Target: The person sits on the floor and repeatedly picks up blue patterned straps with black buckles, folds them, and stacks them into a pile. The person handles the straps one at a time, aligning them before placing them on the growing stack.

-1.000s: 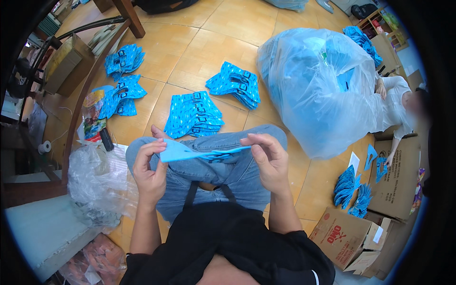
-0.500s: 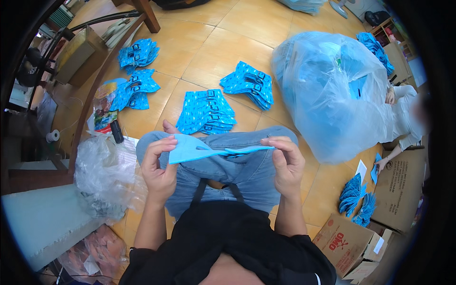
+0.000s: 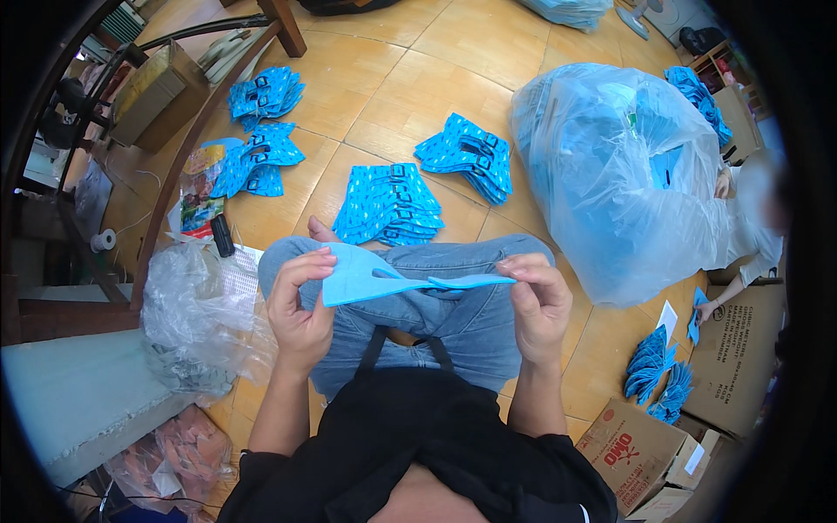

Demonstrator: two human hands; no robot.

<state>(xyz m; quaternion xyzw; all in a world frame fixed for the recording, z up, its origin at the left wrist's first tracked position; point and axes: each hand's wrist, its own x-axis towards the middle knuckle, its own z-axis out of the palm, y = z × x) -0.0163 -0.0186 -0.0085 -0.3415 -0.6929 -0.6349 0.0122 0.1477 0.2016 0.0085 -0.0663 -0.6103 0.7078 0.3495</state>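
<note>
left hand [image 3: 299, 307]: fingers curled, thumb and fingertips pinching the wide end of a light blue flat fabric piece [image 3: 384, 277], held above the lap
right hand [image 3: 539, 307]: fingers bunched together, pinching the narrow strap-like end of the same piece
fabric piece: stretched level between both hands, over the knees in blue jeans [image 3: 436, 301]; wide part left, thin tail right; plain pale side faces up
step: looks like straightening or folding one piece, held taut mid-air; fold not yet made, judging from the flat spread
next move needs: likely both pinches kept firm and the ends brought together evenly; thin tail could slip or twist if the grip loosens
nearest stack: pile of blue dotted fabric pieces with buckles [image 3: 388, 205] on the tiled wooden-tone floor [image 3: 418, 78], just beyond the knees
other stacks: second pile [image 3: 466, 152] further out, two more piles [image 3: 261, 91] [image 3: 257, 161] to the left
big bag: large clear plastic bag of blue pieces [image 3: 623, 174], right of the knees
left side: crumpled clear plastic [image 3: 196, 314] next to the left thigh
right side: another person's hand [image 3: 706, 309] near small blue piles [image 3: 654, 370]; cardboard box [image 3: 632, 453] lower right
</note>
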